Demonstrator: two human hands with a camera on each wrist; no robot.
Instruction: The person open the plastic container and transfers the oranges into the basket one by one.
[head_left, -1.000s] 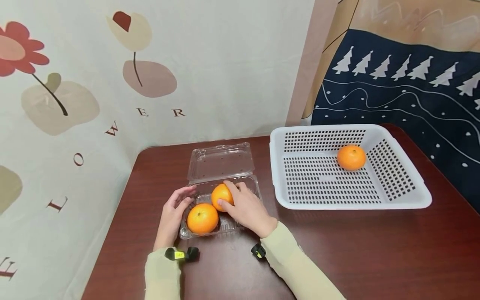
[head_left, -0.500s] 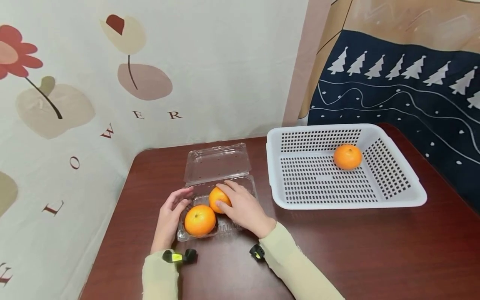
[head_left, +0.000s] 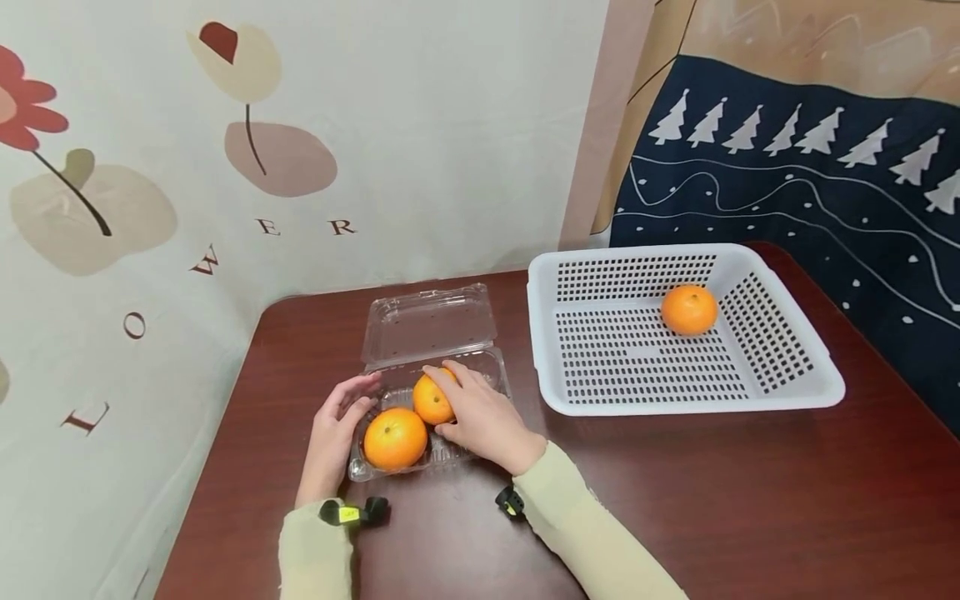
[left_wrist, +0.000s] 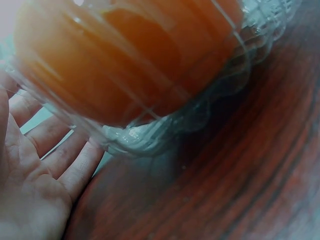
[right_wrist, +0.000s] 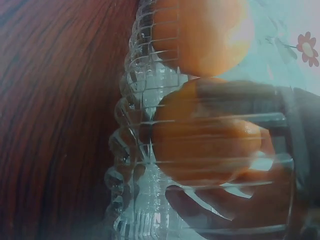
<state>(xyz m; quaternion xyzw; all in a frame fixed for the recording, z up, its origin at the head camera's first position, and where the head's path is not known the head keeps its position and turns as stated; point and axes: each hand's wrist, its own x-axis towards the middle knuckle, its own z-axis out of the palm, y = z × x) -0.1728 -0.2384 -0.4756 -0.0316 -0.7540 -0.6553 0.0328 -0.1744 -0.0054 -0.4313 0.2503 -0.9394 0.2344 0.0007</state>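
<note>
A clear plastic clamshell box [head_left: 448,454] lies unfolded on the table, its lid [head_left: 429,325] tipped back toward the wall. Two oranges sit inside: a front-left orange [head_left: 395,438] and another orange [head_left: 433,398] right behind it. My right hand [head_left: 487,421] reaches in and holds the rear orange, fingers over its top and thumb low on its near side. Along the box's left wall my left hand [head_left: 330,433] stands with relaxed fingers, the fingertips at the clear plastic in the left wrist view. The front-left orange [left_wrist: 130,60] shows through that wall.
A white perforated basket [head_left: 645,408] stands to the right of the box, with one orange [head_left: 689,310] in it. Behind the brown table [head_left: 675,500] hang a flower-print cloth [head_left: 420,125] and a dark blue cloth with white trees [head_left: 795,187].
The rear orange has turned slightly in my right hand, so its stem spot now shows. The right thumb has slid lower on it. My left hand stays put; the head view shifts slightly.
</note>
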